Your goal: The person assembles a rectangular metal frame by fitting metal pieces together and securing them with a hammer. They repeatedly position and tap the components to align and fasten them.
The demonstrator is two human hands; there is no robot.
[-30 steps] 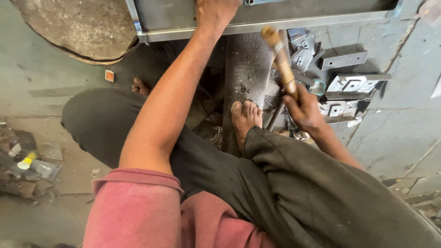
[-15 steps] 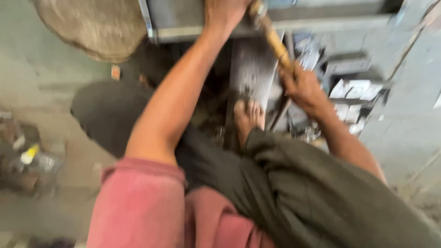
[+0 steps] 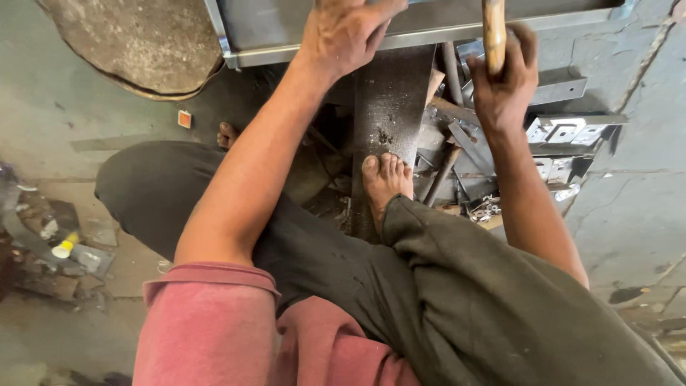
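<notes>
At the top of the frame, right of centre, the right hand (image 3: 504,82) is closed in a fist around a wooden handle (image 3: 493,32), which stands nearly upright and runs out of the picture above the knuckles; its head is out of view. Left of it, at top centre, the left hand (image 3: 346,32) lies palm-down with fingers spread on the metal tray (image 3: 286,32), pressing on its lip rather than gripping it; the fingers are open and hold nothing.

One handle and one tray show. One dark steel slab (image 3: 389,107) runs down from under the tray's edge to the middle of the frame, and one bare foot (image 3: 386,182) rests on its lower end. Toes of a second foot (image 3: 227,134) peep out at centre left. At right lie at least two pale metal brackets (image 3: 564,132) amid dark scrap bars.

The left arm stretches straight up the frame from a red sleeve (image 3: 207,322) at bottom left. The right forearm rises from behind the bent knee at right, wrist straight, knuckles toward the camera. A round stone slab (image 3: 136,43) lies at upper left.
</notes>
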